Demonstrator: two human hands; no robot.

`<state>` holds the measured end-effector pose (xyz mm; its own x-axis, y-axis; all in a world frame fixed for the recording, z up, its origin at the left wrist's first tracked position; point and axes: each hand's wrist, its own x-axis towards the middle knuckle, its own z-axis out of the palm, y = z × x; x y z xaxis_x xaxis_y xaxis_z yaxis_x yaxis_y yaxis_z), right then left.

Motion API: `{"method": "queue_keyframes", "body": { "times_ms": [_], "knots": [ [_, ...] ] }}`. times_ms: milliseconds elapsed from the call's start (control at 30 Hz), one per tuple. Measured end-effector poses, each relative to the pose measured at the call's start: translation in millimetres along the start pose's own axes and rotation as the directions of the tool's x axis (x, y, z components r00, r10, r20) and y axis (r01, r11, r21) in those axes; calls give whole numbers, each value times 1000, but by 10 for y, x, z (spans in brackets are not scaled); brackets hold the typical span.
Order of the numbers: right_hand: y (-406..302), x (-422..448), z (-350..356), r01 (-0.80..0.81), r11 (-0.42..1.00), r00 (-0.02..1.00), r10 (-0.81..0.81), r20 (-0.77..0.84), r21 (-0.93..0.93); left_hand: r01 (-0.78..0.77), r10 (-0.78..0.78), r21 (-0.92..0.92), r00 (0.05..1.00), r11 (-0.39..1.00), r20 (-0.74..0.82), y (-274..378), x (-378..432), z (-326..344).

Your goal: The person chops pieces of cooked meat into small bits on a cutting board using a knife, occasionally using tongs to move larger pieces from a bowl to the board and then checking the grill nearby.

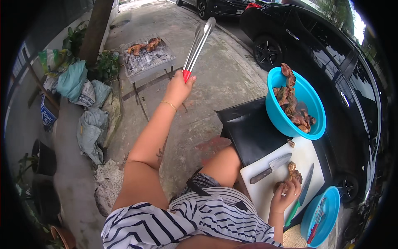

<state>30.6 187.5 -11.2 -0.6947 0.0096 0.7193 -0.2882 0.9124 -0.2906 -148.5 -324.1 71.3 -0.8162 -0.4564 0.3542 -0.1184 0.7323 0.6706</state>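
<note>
My left hand (180, 88) is stretched out ahead, closed around the red grip of metal tongs (196, 46). The tongs point up and away, their tips slightly apart with nothing between them. On the white cutting board (258, 199), my right hand (286, 194) has its fingers on a browned piece of grilled chicken (293, 174), partly hiding it. A cleaver (273, 166) with a dark handle lies left of the chicken. To its right rests a green-handled knife (300, 199). A small meat scrap (291, 143) sits near the board's far edge.
A charcoal grill (149, 67) holds two pieces of meat (144, 46). A blue basin (318, 109) of grilled meat stands beyond the board on a black table (252, 133). Another blue basin (332, 214) holds a red-handled utensil (313, 232). Sacks (93, 127) lie left; a black car (329, 53) stands right.
</note>
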Motion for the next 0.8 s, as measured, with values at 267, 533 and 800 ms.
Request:
{"method": "queue_keyframes", "body": {
  "times_ms": [267,533,800],
  "knots": [
    [-188,378,398,125,992,989,-122,80,-31,548,-466,361,835,755,-293,-1631,529,-901],
    [-233,394,454,145,988,981,-137,140,-49,620,-470,478,784,622,-405,-2096,1151,-962],
    [-239,459,372,154,980,978,-133,161,-127,603,-534,534,790,593,-300,-2252,1540,-1009]
  ]
}}
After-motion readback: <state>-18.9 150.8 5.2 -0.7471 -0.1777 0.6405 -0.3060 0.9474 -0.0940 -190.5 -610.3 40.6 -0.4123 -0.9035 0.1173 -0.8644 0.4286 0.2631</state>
